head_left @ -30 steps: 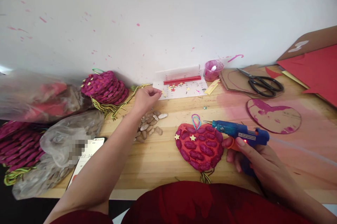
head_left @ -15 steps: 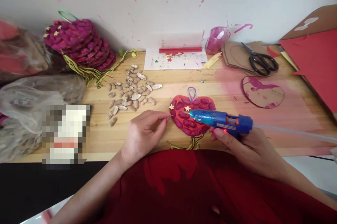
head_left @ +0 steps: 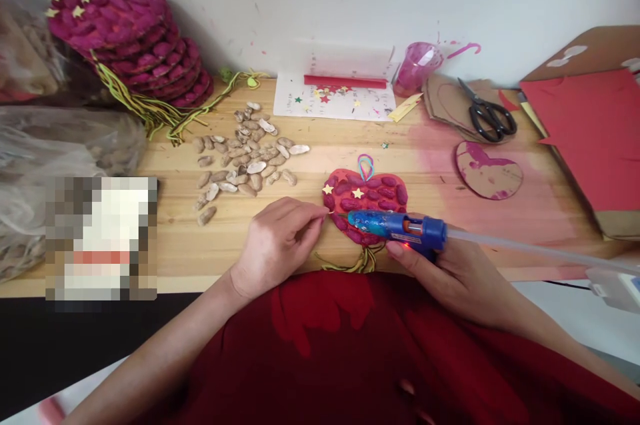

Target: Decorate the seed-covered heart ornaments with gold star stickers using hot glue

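Observation:
My right hand (head_left: 450, 275) is wrapped around a blue hot glue gun (head_left: 395, 225) with a lit red light and a clear glue stick out of its back. The gun's tip points left, over a red heart (head_left: 395, 178) covered in purple-painted peanut shells. My left hand (head_left: 283, 248) is closed in a pinch at the heart's left edge, on a small pale yellow piece (head_left: 331, 212) seen edge-on near the gun's tip. Two yellow stars (head_left: 358, 194) sit on the heart. It has a looped cord (head_left: 366, 166) on top and yellow-black tassels (head_left: 367, 260) below.
Loose peanut shells (head_left: 255, 168) lie left of the heart. Behind are a stack of purple shell hearts (head_left: 145, 45), paper with small stars (head_left: 285, 102) and a pink-stained cup (head_left: 419, 65). Scissors (head_left: 493, 120), a cardboard heart (head_left: 487, 172) and red paper (head_left: 595, 138) lie right.
The glue gun has moved left and slightly down, its tip now close to the small piece in my left fingers. My left hand keeps its pinch. The camera view has shifted slightly.

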`<state>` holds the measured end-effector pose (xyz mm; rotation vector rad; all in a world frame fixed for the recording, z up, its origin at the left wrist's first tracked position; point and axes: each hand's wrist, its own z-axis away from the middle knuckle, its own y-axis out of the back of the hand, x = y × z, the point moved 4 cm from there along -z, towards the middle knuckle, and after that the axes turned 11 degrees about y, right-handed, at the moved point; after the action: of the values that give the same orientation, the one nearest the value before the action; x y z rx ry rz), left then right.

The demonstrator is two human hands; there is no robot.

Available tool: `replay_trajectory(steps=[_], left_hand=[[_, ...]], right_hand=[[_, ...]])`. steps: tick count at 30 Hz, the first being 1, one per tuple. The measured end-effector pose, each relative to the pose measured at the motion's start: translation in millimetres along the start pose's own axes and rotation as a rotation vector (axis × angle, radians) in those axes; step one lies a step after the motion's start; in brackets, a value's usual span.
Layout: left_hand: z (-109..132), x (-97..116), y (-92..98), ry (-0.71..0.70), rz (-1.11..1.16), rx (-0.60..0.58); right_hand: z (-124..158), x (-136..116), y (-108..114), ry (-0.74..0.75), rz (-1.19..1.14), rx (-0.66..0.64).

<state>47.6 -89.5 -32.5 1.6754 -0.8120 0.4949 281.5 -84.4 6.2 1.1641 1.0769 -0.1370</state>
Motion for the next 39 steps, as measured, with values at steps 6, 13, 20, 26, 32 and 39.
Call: replay_trajectory(steps=[6, 13, 20, 26, 32, 39], left_hand=[[-1, 0, 0.3, -0.031, -0.014, 0.009], [-1, 0, 0.6, -0.052, -0.017, 0.012], [0, -1, -0.4, -0.106, -0.02, 0.033], [0, -2, -1.4, -0.135, -0.016, 0.048], [0, -3, -2.5, -0.149, -0.025, 0.044], [0, -3, -3.1, -0.155, -0.036, 0.045]], right_hand=[[-2, -1, -1, 0.009, 0.045, -0.008], [-4, -5, 0, 0.015, 0.07, -0.015], [-3, -6, 1, 0.015, 0.093, -0.012], [-3, -8, 1, 0.064, 0.13, -0.006], [-2, -8, 1, 0.066, 0.144, -0.016], [-2, -10, 3, 0.056, 0.173, -0.011]])
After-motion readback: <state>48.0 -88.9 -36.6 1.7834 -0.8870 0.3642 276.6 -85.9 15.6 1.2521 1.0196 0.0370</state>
